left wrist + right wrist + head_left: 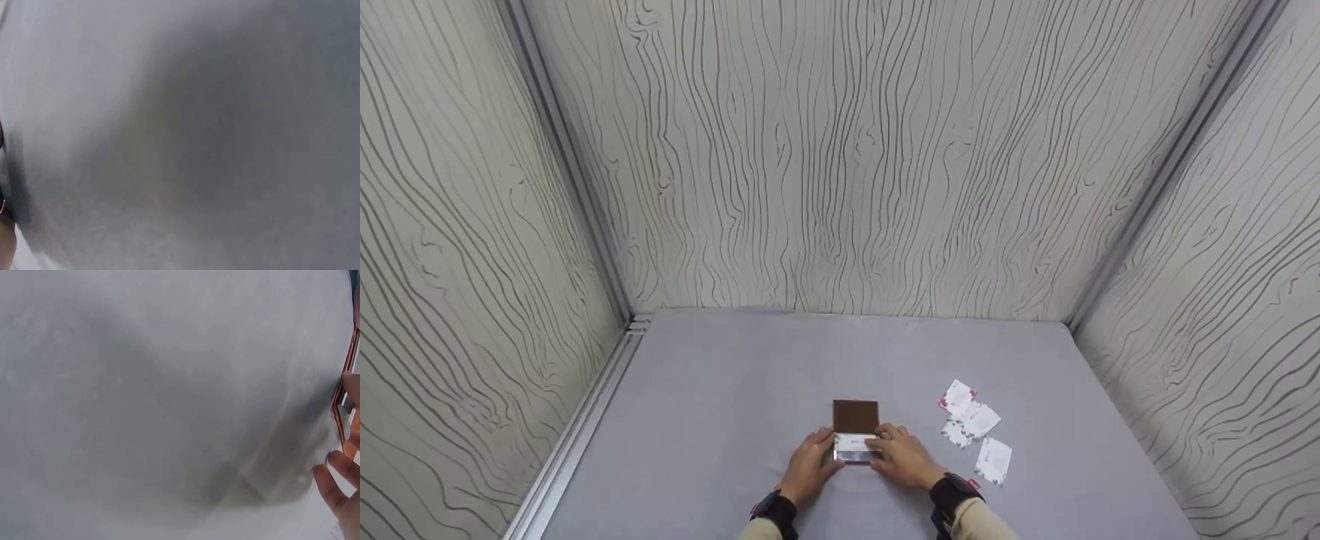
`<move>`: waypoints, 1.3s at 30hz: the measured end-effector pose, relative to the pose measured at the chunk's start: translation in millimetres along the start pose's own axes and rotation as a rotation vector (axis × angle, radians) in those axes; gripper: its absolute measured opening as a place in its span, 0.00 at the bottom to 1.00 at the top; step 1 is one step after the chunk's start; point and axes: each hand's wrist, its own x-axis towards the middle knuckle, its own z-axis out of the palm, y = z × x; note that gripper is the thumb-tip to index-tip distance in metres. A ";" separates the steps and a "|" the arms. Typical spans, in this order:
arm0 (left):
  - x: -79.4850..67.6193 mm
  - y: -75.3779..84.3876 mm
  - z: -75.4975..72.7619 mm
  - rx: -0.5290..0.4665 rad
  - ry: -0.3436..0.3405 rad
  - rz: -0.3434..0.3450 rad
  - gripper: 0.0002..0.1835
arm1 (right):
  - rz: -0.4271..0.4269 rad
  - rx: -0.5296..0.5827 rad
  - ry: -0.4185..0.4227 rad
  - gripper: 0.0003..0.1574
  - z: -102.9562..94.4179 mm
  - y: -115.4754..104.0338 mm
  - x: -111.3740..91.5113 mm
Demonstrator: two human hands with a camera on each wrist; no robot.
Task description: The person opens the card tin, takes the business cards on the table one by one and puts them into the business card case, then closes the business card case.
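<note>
A small card case (pixel 855 417) stands open in front of me, its brown lid folded back on the far side. White cards (pixel 851 441) with print lie in its near half, above a shiny silver strip. My left hand (pixel 811 466) grips the case's left side, thumb at the near corner. On the other side my right hand (pixel 906 459) holds the right edge, one fingertip over the cards. In the right wrist view the case's reddish-brown edge (pixel 338 408) shows between thumb and fingers. The left wrist view catches only a sliver of hand (pixel 7 242).
Several white cards with floral corners (pixel 979 420) lie scattered on the grey cloth-covered table (pixel 720 390), to the right of the case. Another card (pixel 994 460) lies nearer me. Wood-grain-patterned panels (pixel 840 165) enclose the table, with a metal rail (pixel 577 442) along its left edge.
</note>
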 end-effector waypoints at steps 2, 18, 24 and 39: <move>-0.1 0.1 -0.9 0.001 -0.003 0.004 0.27 | -0.005 0.018 0.017 0.22 -1.6 1.6 -1.2; -0.5 1.0 -2.4 0.009 -0.012 0.004 0.28 | -0.001 -0.068 0.203 0.14 -18.6 49.0 -39.5; -0.6 1.0 0.1 -0.016 -0.030 -0.037 0.29 | 0.053 -0.060 0.165 0.15 -27.8 64.3 -56.5; -0.2 3.4 -3.5 -0.006 -0.027 -0.017 0.28 | 0.272 -0.017 0.131 0.25 -58.6 101.7 -98.0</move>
